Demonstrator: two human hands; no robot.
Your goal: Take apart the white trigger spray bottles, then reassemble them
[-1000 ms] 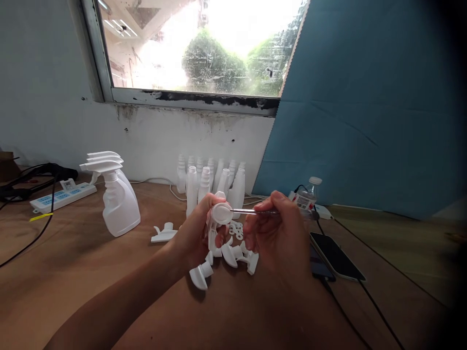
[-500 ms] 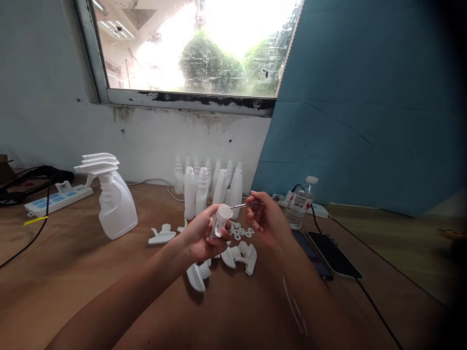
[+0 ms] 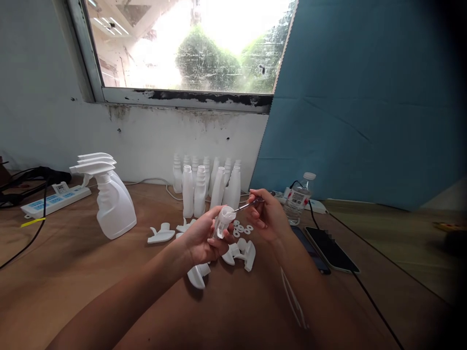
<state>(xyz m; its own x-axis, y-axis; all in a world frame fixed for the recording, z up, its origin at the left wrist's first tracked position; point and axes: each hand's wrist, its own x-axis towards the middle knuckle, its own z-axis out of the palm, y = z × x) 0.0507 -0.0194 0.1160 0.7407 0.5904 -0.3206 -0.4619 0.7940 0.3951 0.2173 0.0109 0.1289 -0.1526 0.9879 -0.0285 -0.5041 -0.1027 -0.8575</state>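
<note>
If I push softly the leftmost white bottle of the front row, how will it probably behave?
The leftmost white bottle may tip, being tall and narrow. It could knock the neighbouring bottle, which stands close. It looks plastic, so probably light.

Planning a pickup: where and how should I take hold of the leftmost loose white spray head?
Probably pinch the leftmost loose spray head by its short round collar, coming from above: it lies upside down, long body underneath, with the collar sticking up.
</note>
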